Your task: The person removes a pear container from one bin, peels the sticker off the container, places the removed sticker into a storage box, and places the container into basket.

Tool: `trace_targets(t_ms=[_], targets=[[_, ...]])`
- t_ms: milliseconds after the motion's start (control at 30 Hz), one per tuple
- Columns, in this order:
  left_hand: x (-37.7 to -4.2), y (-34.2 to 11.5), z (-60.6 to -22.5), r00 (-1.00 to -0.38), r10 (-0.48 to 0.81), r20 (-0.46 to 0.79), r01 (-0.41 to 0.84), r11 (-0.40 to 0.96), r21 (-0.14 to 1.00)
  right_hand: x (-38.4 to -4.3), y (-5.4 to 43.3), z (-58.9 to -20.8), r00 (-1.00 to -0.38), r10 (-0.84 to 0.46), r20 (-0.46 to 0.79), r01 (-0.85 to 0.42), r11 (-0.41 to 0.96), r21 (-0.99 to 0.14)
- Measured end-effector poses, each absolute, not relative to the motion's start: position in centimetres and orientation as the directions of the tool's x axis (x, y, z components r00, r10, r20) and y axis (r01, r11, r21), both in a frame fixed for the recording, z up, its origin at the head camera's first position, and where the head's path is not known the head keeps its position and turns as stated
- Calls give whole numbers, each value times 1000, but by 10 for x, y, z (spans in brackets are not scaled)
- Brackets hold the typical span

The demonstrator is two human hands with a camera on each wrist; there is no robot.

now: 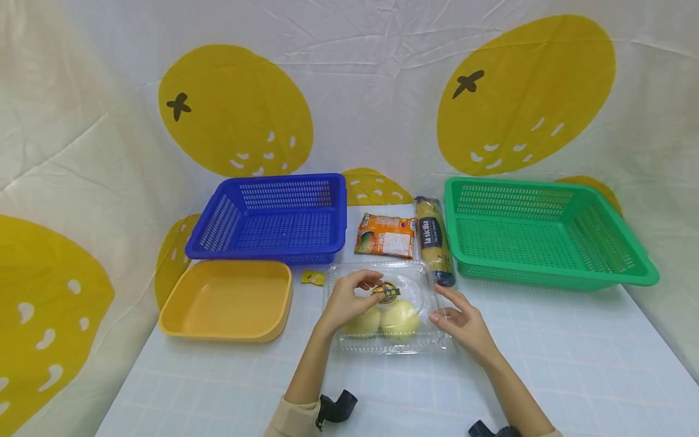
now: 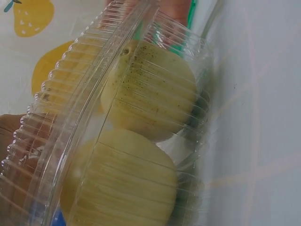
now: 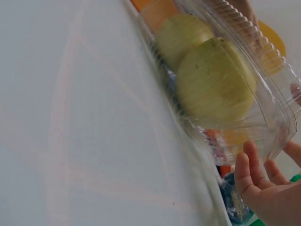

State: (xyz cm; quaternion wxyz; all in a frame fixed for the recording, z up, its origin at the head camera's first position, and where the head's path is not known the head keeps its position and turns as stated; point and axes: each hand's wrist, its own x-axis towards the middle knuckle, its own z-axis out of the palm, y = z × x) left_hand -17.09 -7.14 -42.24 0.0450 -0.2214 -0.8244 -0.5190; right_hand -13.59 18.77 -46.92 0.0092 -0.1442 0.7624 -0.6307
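A clear plastic clamshell box lies in front of me with its lid down. Two pale yellow-green round fruits show through it, speckled skin visible on one fruit in the left wrist view. Over the lid's left part is my left hand, fingers loosely bent near the dark round label. At the box's right side my right hand has its fingertips by the rim and wall. The right wrist view shows those fingers slightly bent against the clear wall.
Behind the box lie an orange packet and a pasta bag; a small yellow sachet sits to its left. A blue basket and yellow tray stand left, a green basket right.
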Motion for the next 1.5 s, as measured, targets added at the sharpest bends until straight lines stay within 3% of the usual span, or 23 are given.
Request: trace_targets(t_ms=[467, 933, 1500], targets=[[-180, -71, -421, -933, 239, 268, 349, 428, 834, -136, 188, -468, -961, -233, 147, -187, 158, -970], [-181, -68, -422, -923, 242, 299, 384, 511, 769, -135, 188, -470, -959, -230, 163, -199, 146, -969], [-178, -69, -423, -926, 226, 304, 374, 432, 821, -134, 188, -470, -961, -224, 164, -197, 134, -971]])
